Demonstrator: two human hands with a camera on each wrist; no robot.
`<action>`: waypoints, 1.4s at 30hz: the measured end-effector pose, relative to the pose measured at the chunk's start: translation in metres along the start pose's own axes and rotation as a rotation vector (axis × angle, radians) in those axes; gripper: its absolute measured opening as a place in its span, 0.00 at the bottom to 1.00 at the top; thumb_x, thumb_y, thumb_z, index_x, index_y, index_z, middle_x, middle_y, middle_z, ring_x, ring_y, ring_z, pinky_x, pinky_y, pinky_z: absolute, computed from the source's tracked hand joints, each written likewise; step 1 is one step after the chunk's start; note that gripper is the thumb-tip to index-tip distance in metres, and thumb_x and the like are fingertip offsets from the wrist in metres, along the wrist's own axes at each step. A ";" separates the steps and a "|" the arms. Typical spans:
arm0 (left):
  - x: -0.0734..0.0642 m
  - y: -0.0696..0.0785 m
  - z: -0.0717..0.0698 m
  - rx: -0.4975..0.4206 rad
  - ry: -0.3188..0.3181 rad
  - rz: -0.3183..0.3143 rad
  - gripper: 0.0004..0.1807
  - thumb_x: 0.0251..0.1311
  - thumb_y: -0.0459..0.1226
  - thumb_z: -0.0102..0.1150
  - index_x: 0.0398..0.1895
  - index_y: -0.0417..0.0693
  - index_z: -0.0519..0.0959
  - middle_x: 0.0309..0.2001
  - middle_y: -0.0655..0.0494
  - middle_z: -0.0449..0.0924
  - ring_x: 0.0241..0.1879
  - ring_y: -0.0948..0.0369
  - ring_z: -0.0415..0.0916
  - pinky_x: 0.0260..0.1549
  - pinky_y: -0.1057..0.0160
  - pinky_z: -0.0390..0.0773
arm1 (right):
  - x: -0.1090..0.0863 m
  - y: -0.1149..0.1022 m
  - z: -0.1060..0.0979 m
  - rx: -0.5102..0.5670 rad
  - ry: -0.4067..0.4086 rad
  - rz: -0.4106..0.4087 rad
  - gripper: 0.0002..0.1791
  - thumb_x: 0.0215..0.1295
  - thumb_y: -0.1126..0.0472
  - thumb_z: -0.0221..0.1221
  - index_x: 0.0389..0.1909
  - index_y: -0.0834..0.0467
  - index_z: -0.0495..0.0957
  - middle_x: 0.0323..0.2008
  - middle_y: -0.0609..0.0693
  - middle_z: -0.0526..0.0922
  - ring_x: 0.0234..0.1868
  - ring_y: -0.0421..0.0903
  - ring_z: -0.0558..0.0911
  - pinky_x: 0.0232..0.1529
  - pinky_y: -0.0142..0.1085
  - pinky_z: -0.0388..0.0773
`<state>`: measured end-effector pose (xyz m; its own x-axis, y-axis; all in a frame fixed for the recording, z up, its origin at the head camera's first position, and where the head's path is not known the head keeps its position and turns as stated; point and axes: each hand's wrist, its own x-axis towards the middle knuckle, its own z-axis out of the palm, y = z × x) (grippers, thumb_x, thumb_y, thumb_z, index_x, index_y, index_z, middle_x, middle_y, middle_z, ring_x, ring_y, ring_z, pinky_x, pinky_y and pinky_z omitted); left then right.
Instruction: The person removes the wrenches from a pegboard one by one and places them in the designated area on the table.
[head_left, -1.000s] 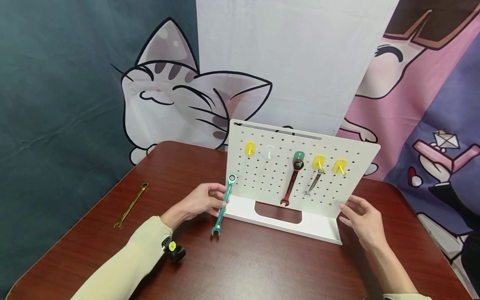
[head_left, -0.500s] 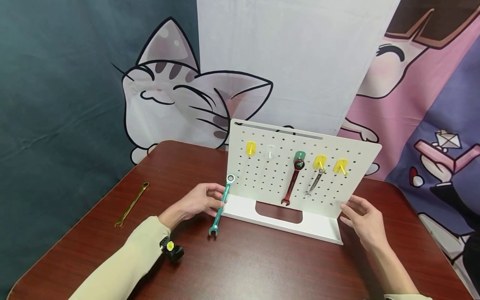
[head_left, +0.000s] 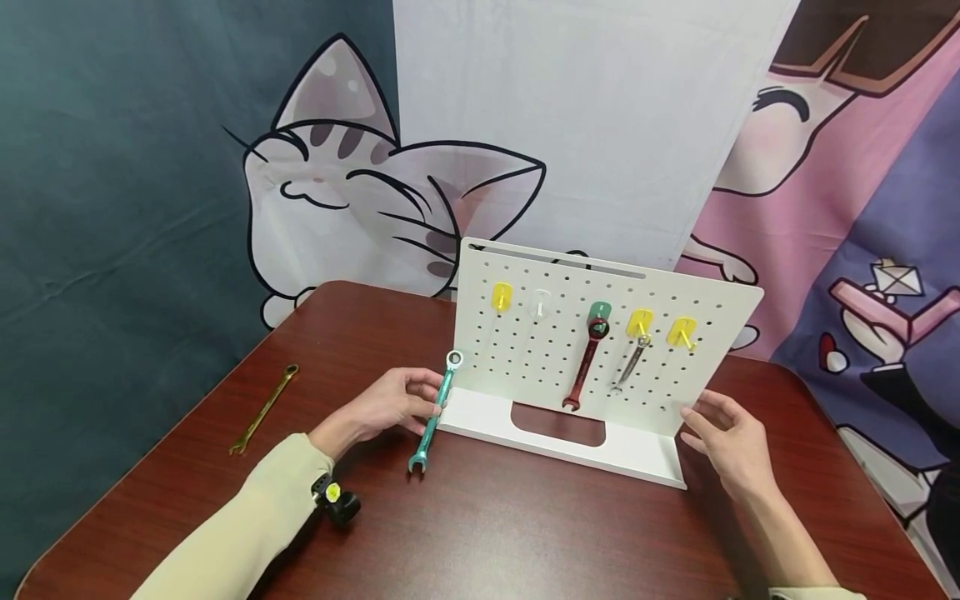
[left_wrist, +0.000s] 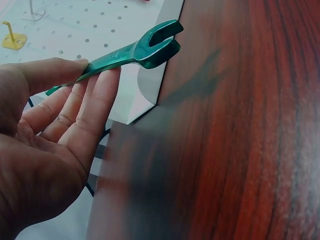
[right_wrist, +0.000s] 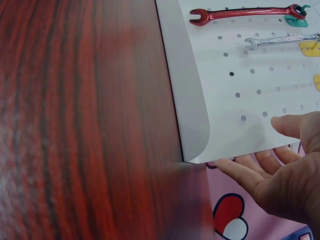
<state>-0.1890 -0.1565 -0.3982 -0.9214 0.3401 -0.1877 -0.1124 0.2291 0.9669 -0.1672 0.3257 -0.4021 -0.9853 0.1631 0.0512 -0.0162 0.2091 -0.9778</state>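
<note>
My left hand (head_left: 384, 404) pinches a green combination wrench (head_left: 431, 421) between thumb and fingers, at the left end of the white pegboard (head_left: 525, 362). Its ring end points up toward the board; in the left wrist view the open end (left_wrist: 157, 45) juts out over the table. At the board's right edge my right hand (head_left: 731, 442) holds on, thumb on the front face and fingers partly hidden behind. A red wrench (head_left: 583, 371) hangs from the green hook (head_left: 600, 310). Beside it a smaller silver wrench (head_left: 628, 367) hangs from a yellow hook (head_left: 640, 322).
A gold wrench (head_left: 262, 408) lies on the brown table (head_left: 525, 533) at the left. Nothing hangs from the left yellow hook (head_left: 502, 297), the clear hook (head_left: 540, 305) or the far-right yellow hook (head_left: 682, 332). A cartoon-printed curtain (head_left: 592, 125) stands behind.
My left hand has shifted slightly left and down with the green wrench, away from the board's left edge. My right hand and the pegboard stay nearly in place.
</note>
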 end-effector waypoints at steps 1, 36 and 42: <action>0.000 0.000 -0.001 0.003 0.000 0.003 0.25 0.64 0.24 0.65 0.65 0.29 0.75 0.41 0.48 0.83 0.30 0.61 0.84 0.29 0.61 0.90 | 0.000 0.000 0.000 0.011 -0.001 0.005 0.32 0.72 0.65 0.66 0.69 0.73 0.64 0.38 0.28 0.84 0.38 0.30 0.88 0.38 0.30 0.89; -0.018 -0.012 -0.035 0.050 0.022 -0.018 0.24 0.69 0.27 0.63 0.67 0.29 0.74 0.48 0.36 0.83 0.35 0.58 0.86 0.32 0.60 0.91 | 0.001 -0.001 0.000 0.055 0.002 0.015 0.33 0.72 0.68 0.66 0.70 0.75 0.62 0.37 0.30 0.84 0.38 0.29 0.87 0.38 0.29 0.89; -0.021 -0.018 -0.041 0.046 0.017 -0.016 0.24 0.69 0.26 0.62 0.66 0.28 0.74 0.47 0.36 0.83 0.35 0.59 0.86 0.32 0.62 0.90 | 0.000 -0.001 0.001 0.040 0.005 0.020 0.33 0.72 0.67 0.65 0.70 0.75 0.62 0.37 0.29 0.84 0.37 0.29 0.87 0.38 0.29 0.89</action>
<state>-0.1824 -0.2048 -0.4042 -0.9257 0.3210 -0.1999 -0.1104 0.2763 0.9547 -0.1671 0.3251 -0.4016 -0.9846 0.1718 0.0321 -0.0030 0.1672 -0.9859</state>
